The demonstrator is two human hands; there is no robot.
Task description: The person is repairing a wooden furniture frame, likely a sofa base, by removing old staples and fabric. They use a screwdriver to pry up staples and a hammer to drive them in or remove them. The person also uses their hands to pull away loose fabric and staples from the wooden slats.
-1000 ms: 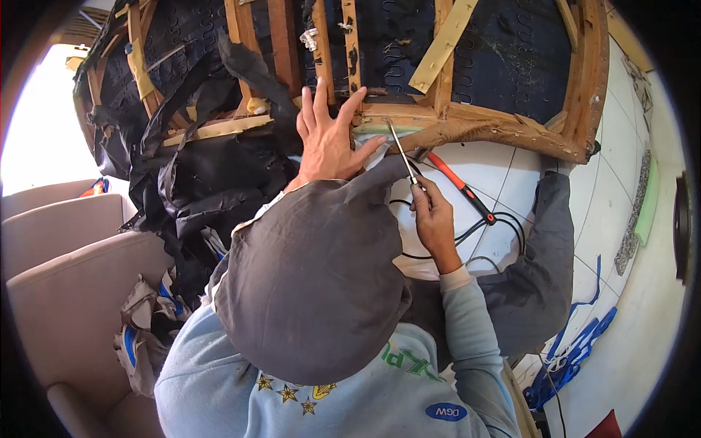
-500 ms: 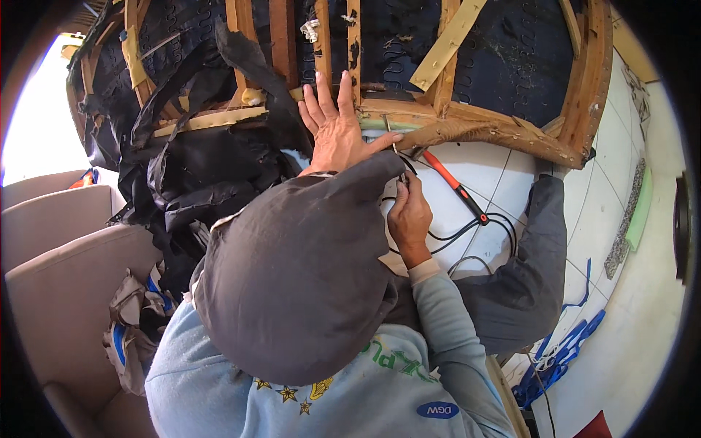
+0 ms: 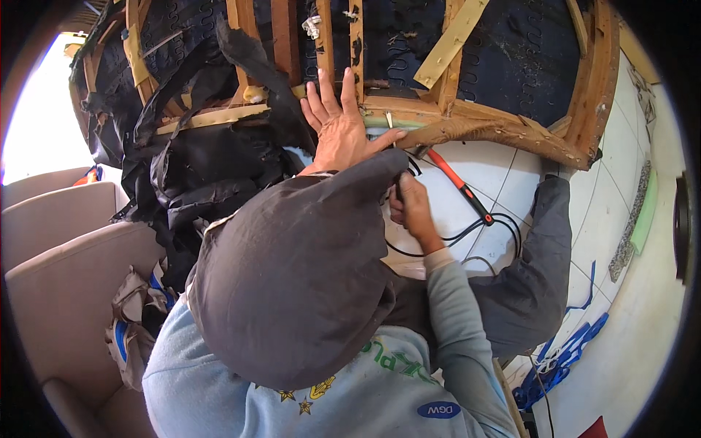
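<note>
I observe the dark grey cloth [image 3: 292, 270] nearest the camera; it fills the centre of the frame above a light blue sweatshirt [image 3: 219, 394] at the lower edge. A grey trouser leg [image 3: 537, 263] is bent at the right of centre.

I locate the right hand [image 3: 416, 208] just right of centre. Its fingers are curled around the dark handle of a slim metal tool [image 3: 390, 125]; the grip is closed on it, though part of the tool is hidden by the cloth. The shaft points up the frame, its tip at the wooden lower rail [image 3: 416, 108]. I cannot tell whether the tip is touching the wood.

I locate the left hand [image 3: 340, 139] at upper centre, open, fingers spread, grasping nothing; its thumb reaches toward the tool's shaft.

Right of the tool, a red-and-black handle [image 3: 460, 182] lies diagonally near a looped black cable [image 3: 467, 232] on the white tiled floor [image 3: 504, 157].

Along the top of the frame I see the wooden furniture frame [image 3: 600, 80], with dark spring-backed panels [image 3: 511, 58] between its members. Torn black fabric [image 3: 212, 175] hangs at upper left.
</note>
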